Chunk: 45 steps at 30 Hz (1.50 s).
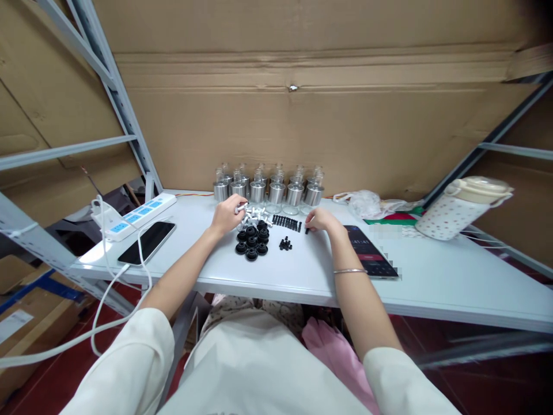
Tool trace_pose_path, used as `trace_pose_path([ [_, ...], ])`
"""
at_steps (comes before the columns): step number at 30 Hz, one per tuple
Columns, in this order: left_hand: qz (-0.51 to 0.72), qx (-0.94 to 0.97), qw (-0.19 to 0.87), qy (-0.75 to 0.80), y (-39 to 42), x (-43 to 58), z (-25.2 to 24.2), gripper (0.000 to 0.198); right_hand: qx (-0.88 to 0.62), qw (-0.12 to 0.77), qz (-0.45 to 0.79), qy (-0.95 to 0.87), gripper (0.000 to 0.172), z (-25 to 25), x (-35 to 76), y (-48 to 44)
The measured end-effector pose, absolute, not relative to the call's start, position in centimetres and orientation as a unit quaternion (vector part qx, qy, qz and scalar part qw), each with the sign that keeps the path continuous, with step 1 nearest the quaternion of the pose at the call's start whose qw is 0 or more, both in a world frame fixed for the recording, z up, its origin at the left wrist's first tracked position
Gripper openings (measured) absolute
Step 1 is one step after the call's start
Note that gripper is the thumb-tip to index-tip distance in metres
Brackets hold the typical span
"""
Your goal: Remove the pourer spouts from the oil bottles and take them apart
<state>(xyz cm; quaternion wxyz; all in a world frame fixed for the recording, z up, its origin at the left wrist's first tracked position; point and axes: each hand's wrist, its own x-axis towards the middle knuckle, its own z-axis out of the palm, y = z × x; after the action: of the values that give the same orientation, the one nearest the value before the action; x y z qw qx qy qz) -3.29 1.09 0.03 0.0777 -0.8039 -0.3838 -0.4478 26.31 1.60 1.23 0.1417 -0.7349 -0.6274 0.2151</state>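
Observation:
My left hand point(226, 215) is closed in a pinch on a small white plastic piece point(241, 208), at the left side of a pile of similar white pieces point(258, 217). My right hand point(322, 219) pinches a small black piece point(307, 231) close to the tabletop. Just left of it lies a neat row of short black pieces point(287, 223). A small loose heap of black bits point(286, 244) sits nearer to me. Round black caps point(251, 240) are grouped below the white pile. Behind stand several glass bottles with silver metal sleeves point(258, 192), in two rows.
A power strip point(141, 217) and a phone point(147, 243) with white cables point(106, 294) are on the left. Right of my right hand lies a tablet point(372, 253). Farther right are a plastic bag point(363, 203) and a dotted white flask point(458, 208). Cardboard point(302, 127) backs the table point(298, 279).

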Motion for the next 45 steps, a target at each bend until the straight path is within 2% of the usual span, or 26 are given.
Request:
trace_pose_path([
  [17, -0.44, -0.804, 0.074, -0.392, 0.9, -3.3, 0.2, 0.021, -0.692, 0.188, 0.272, -0.642, 0.006, 0.3, 25.8, 2.5],
  [45, -0.437, -0.807, 0.074, -0.389, 1.1, -3.4, 0.2, 0.021, -0.681, 0.142, 0.148, -0.703, 0.011, 0.4, 24.9, 2.3],
])
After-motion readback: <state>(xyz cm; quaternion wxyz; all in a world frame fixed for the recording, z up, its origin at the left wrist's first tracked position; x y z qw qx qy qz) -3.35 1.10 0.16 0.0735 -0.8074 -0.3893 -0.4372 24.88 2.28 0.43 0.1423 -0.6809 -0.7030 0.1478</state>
